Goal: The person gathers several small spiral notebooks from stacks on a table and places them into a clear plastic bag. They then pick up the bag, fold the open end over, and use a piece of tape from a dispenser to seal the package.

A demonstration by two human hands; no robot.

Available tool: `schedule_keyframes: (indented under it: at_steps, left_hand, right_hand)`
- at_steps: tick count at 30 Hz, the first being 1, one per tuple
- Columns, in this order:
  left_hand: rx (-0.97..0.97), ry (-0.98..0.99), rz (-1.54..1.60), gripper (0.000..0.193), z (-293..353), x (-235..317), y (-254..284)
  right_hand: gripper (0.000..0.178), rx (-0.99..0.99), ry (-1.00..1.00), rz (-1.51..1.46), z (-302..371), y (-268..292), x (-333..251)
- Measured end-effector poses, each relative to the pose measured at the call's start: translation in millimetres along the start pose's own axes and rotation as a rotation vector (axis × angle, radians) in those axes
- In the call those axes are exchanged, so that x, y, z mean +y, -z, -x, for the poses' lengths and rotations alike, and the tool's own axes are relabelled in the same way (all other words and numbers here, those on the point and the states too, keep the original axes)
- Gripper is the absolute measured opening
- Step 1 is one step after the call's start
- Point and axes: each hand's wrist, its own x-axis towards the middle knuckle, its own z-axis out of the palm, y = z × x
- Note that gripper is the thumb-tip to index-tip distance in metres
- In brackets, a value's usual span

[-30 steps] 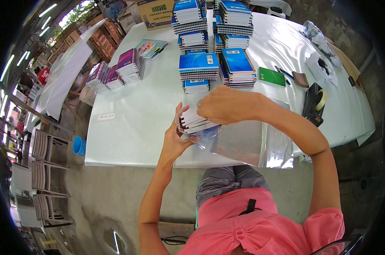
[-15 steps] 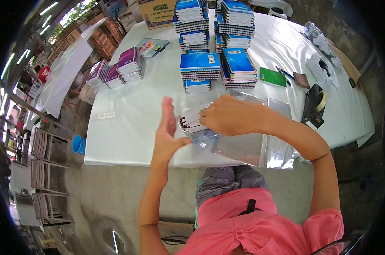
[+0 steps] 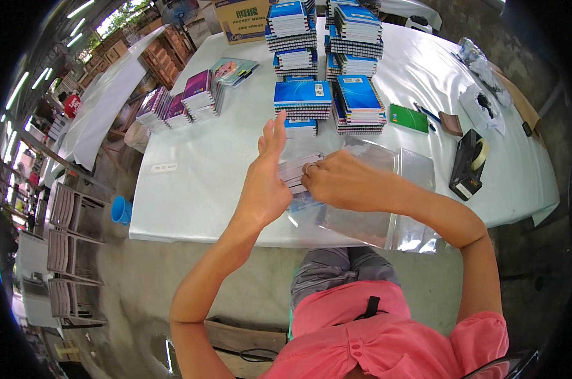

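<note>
A small stack of white-paged notebooks [image 3: 293, 173] lies on its side at the table's near middle, in a clear plastic bag. My left hand [image 3: 267, 180] stands upright against the stack's left end, palm toward it and fingers stretched out. At the other end, my right hand [image 3: 339, 182] has its fingers curled and pressed together on the notebooks' edge and the plastic; the fingertips are partly hidden. Flat clear plastic sheets or bags [image 3: 358, 224] lie under my right hand and forearm, reaching the table's front edge.
Beyond my hands stand tall piles of blue spiral notebooks [image 3: 360, 93]. Purple notebooks [image 3: 198, 88] are stacked at the left. A green notebook [image 3: 408, 118], pens [image 3: 428, 114] and a black tape dispenser [image 3: 468, 165] sit at the right. A cardboard box [image 3: 243, 20] is at the back.
My left hand has moved right and up, from apart from the stack to against its left end. My right hand has shifted slightly, staying at the stack's right end.
</note>
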Motion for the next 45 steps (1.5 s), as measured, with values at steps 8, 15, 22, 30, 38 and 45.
schedule_keyframes:
  at_steps: [8,15,22,30,38,45]
  left_hand:
    - [0.111,0.092,0.292,0.099,3,6,-1]
    - [0.2,0.096,0.461,0.1,12,5,-10]
    - [0.189,0.132,0.67,0.1,21,5,-15]
    - [-0.147,-0.198,0.583,0.122,23,-99,-9]
    - [0.032,0.026,0.713,0.105,17,-95,-56]
    - [0.129,0.135,0.649,0.076,11,-90,-51]
  right_hand:
    - [0.011,0.142,-0.003,0.008,0,18,9]
    - [0.008,0.02,0.018,-0.005,3,7,6]
    - [0.014,0.037,-0.013,-0.048,7,-2,1]
    - [0.013,0.045,0.045,0.035,3,-1,-6]
    - [0.034,0.73,-0.478,-0.604,45,-32,29]
    - [0.074,0.539,-0.765,-1.306,21,-133,0]
